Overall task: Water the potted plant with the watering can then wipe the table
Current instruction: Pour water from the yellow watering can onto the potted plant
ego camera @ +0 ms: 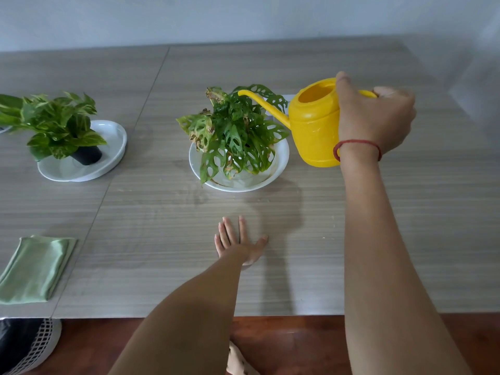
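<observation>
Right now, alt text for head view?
The right hand holds a yellow plastic watering can, spout over a green potted plant in a white dish. The left hand lies flat on the grey table; a folded green cloth lies left.

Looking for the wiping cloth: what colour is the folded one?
The folded cloth is light green; the head view shows it best.

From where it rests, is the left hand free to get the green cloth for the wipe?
Probably yes. The left hand lies flat and empty on the table, and only bare tabletop shows between it and the cloth near the left edge. The right hand grips the can.
</observation>
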